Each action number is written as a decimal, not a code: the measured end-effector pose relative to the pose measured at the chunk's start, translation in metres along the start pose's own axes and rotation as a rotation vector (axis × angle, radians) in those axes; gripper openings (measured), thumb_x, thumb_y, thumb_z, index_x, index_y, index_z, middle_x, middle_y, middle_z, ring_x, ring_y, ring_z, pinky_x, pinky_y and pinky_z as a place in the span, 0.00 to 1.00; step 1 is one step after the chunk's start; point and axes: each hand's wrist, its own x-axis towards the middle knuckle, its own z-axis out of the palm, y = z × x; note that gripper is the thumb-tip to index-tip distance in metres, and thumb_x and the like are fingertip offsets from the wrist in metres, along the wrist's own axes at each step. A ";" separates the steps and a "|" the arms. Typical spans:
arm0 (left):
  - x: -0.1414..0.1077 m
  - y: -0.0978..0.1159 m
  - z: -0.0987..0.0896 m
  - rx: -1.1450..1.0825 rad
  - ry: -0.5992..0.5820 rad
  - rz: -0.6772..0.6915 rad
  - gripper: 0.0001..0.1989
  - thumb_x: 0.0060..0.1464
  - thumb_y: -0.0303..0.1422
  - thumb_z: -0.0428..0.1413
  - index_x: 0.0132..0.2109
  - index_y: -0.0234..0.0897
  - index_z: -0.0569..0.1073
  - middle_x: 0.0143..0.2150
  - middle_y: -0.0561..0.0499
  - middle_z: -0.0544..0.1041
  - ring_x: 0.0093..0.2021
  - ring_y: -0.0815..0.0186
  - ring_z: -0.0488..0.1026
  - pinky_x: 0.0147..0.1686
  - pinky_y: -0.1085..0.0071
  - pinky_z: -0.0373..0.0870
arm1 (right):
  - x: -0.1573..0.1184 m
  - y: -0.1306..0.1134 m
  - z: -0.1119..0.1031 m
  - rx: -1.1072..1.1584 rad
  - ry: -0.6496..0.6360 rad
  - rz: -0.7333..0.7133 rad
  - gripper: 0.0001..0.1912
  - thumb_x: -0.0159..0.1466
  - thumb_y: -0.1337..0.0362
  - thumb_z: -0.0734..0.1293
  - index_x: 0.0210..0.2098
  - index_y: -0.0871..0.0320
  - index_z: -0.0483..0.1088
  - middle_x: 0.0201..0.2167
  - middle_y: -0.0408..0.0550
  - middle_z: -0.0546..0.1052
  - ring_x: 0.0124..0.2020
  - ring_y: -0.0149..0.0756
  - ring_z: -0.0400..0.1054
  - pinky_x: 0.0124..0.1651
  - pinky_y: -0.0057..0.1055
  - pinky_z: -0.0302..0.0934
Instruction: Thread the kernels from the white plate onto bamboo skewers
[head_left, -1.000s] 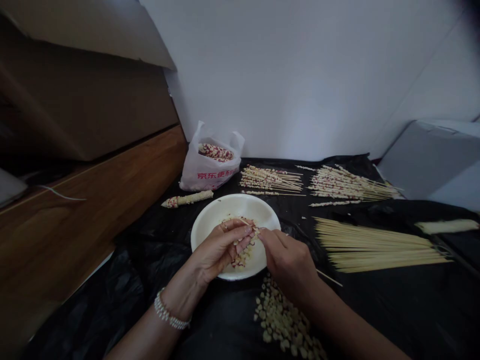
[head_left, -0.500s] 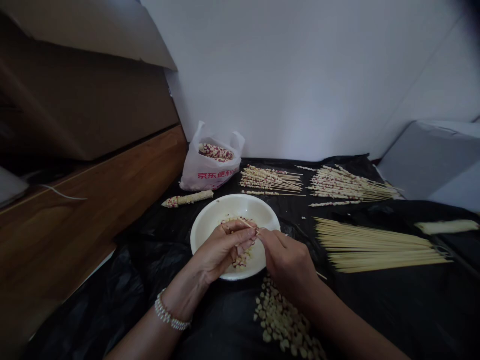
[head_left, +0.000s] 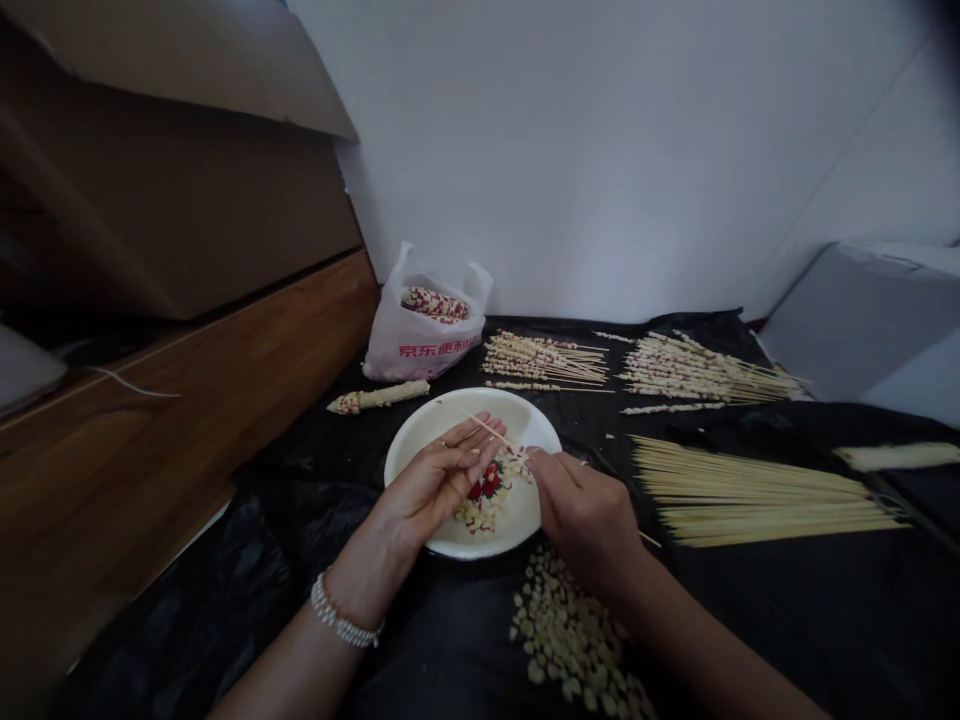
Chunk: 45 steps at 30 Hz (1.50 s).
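Note:
My right hand (head_left: 589, 505) is closed round a thin wooden skewer (head_left: 491, 430). Its tip points up and left over the bowl, and its other end sticks out below the hand. A few corn kernels seem to be threaded on it beside my fingers. Palm up, my left hand (head_left: 442, 480) lies over the bowl's left part with its fingers stretched out under the skewer tip. A small pale kernel (head_left: 474, 452) appears to rest on those fingers. Beneath both hands stands a white bowl (head_left: 409, 440) with loose white and dark red kernels (head_left: 484, 515) and a red flower print.
Behind the bowl are a plastic bag (head_left: 420, 350) of corn cobs and a partly stripped cob (head_left: 379, 397). Threaded skewers (head_left: 544, 360) lie in two piles at the back. Bare skewers (head_left: 750, 495) fan out at right. Loose pale kernels (head_left: 562, 630) lie in front on black plastic sheeting.
My left hand has let go near the skewer tip and opened its fingers. My right hand has shifted slightly right and down with the skewer. More of the bowl's flower print shows.

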 end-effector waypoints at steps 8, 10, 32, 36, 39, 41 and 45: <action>-0.002 0.003 0.006 -0.011 0.136 0.038 0.26 0.50 0.10 0.48 0.55 0.28 0.69 0.52 0.38 0.75 0.50 0.62 0.75 0.47 0.75 0.73 | 0.001 0.002 -0.002 -0.033 0.002 -0.026 0.12 0.66 0.70 0.58 0.40 0.63 0.73 0.24 0.46 0.73 0.24 0.33 0.68 0.28 0.29 0.55; -0.004 0.004 0.009 -0.024 0.186 0.072 0.23 0.52 0.11 0.47 0.52 0.28 0.71 0.49 0.39 0.77 0.48 0.63 0.76 0.45 0.77 0.74 | 0.002 0.005 -0.003 -0.030 -0.015 -0.025 0.11 0.67 0.69 0.59 0.40 0.62 0.73 0.25 0.46 0.74 0.25 0.34 0.68 0.28 0.29 0.55; 0.008 0.009 -0.005 -0.006 0.214 0.234 0.12 0.55 0.15 0.52 0.43 0.28 0.76 0.40 0.42 0.80 0.36 0.68 0.79 0.37 0.79 0.77 | 0.005 0.021 -0.004 -0.036 -0.056 -0.077 0.13 0.66 0.69 0.58 0.42 0.63 0.73 0.27 0.47 0.75 0.26 0.34 0.69 0.29 0.29 0.55; 0.008 0.009 -0.006 -0.028 0.246 0.259 0.12 0.55 0.17 0.53 0.43 0.29 0.76 0.40 0.41 0.80 0.38 0.67 0.79 0.37 0.78 0.77 | 0.004 0.021 -0.003 -0.045 -0.069 -0.085 0.13 0.66 0.69 0.58 0.42 0.62 0.73 0.27 0.47 0.75 0.26 0.33 0.67 0.28 0.29 0.54; 0.008 0.009 -0.005 -0.025 0.250 0.264 0.12 0.54 0.17 0.53 0.43 0.29 0.76 0.40 0.42 0.80 0.38 0.67 0.79 0.38 0.78 0.76 | 0.003 0.020 -0.003 -0.056 -0.076 -0.085 0.13 0.66 0.69 0.58 0.43 0.62 0.73 0.27 0.46 0.75 0.26 0.32 0.67 0.28 0.29 0.54; 0.007 0.009 -0.004 -0.003 0.243 0.263 0.11 0.54 0.16 0.53 0.42 0.29 0.76 0.40 0.42 0.80 0.36 0.68 0.79 0.38 0.79 0.77 | 0.003 0.020 -0.002 -0.071 -0.064 -0.082 0.13 0.66 0.70 0.58 0.43 0.62 0.73 0.26 0.46 0.75 0.26 0.31 0.67 0.28 0.28 0.54; 0.007 0.008 -0.005 0.030 0.226 0.259 0.10 0.55 0.16 0.52 0.40 0.28 0.76 0.39 0.43 0.80 0.34 0.70 0.79 0.38 0.79 0.77 | 0.003 0.020 -0.002 -0.082 -0.043 -0.086 0.14 0.66 0.70 0.58 0.43 0.63 0.73 0.26 0.47 0.75 0.26 0.31 0.66 0.28 0.28 0.54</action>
